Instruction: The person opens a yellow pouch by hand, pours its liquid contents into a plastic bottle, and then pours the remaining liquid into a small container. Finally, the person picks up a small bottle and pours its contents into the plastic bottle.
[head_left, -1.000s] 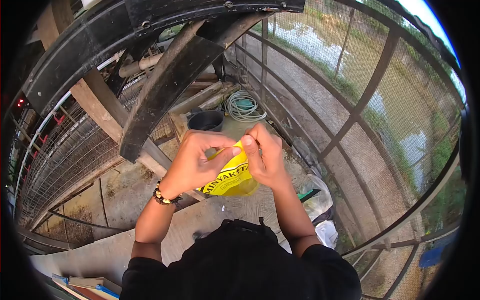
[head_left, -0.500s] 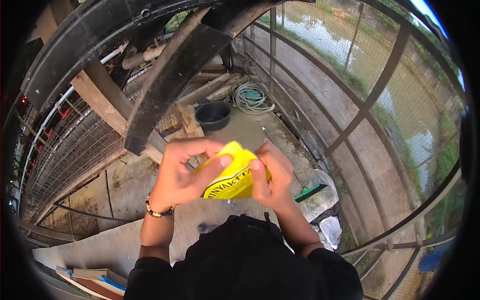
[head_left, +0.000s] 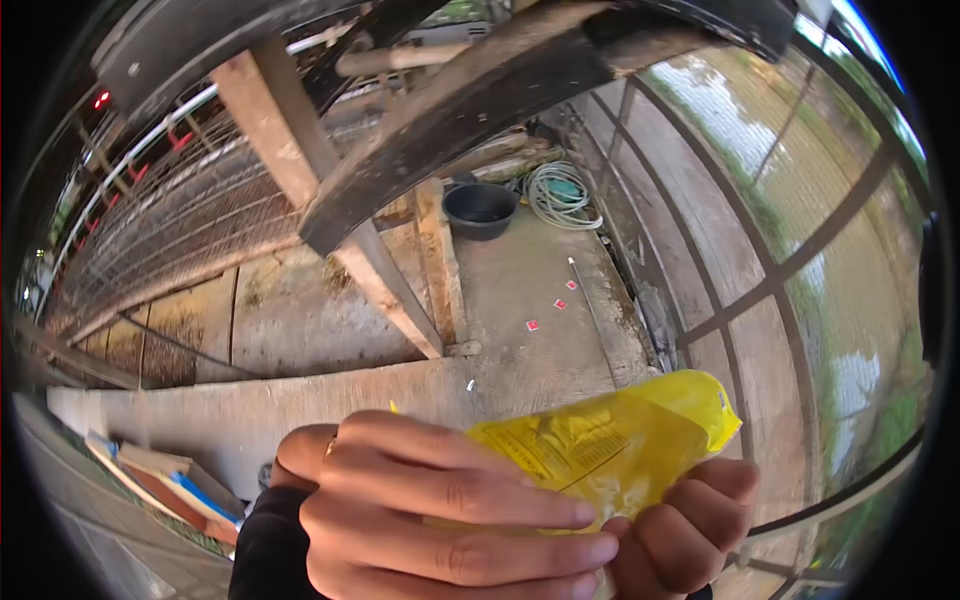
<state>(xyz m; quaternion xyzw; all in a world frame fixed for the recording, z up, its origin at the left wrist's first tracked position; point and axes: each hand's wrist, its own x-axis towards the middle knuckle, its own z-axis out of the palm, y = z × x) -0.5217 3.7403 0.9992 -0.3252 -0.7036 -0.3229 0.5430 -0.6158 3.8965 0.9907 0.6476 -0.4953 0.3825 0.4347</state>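
Left hand [head_left: 445, 505] laid across lower left of yellow pouch [head_left: 590, 435], fingers extended. Right hand [head_left: 690, 525] curled at its lower right. Floor [head_left: 510, 275] beyond: black basin [head_left: 480, 214] near coiled hose [head_left: 537, 196], 3 small red-and-white pieces [head_left: 560, 304].

The pouch [head_left: 610, 435] is before me, my left hand [head_left: 450, 505] over its near left part, my right hand [head_left: 690, 525] at its near right edge. Beyond it, three scraps [head_left: 532, 326] lie on the floor [head_left: 505, 275], left of a rod [head_left: 592, 317]. Farther off stands a basin [head_left: 480, 212], with a coiled hose [head_left: 562, 215] to its right. Mesh fencing [head_left: 745, 315] runs along my right.
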